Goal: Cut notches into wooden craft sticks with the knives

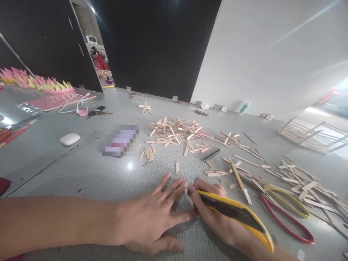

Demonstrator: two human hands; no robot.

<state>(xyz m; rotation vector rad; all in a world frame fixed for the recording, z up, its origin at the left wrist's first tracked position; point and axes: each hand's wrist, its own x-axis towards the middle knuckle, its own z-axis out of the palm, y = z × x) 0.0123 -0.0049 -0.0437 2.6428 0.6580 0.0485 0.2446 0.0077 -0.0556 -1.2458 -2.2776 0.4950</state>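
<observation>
While your left hand (157, 214) is lying palm down at the lower centre of the frame, its fingers are spreading apart, with the index and middle tips resting near the top end of a thin wooden strip (188, 197). Your right hand (213, 208), just beside it, is gripping a yellow-and-black cutter (233, 210), thumb and forefinger pinching it close to its front end; its other fingers are mostly hiding, so you cannot tell how they are curling. That strip is lying on the grey table (108, 188) between your two hands, and the cutter's tip is sitting against or just over it.

Toward the lower right, a red loop handle (288, 222) and a yellow loop handle (292, 203) are lying beside a heap of loose sticks (301, 181). Slightly above your fingers, a short wooden piece (177, 168) is lying alone. At mid-frame, a dark pen (212, 155) is resting below a scatter of crossed wooden pieces (176, 132), and a pixelated phone (119, 141) is lying to their left, with a white oval case (70, 139) farther left.

Farther off, pink and yellow paper petals (38, 81) are standing at the upper left, and a black panel (157, 43) is rising behind everything at top centre.
</observation>
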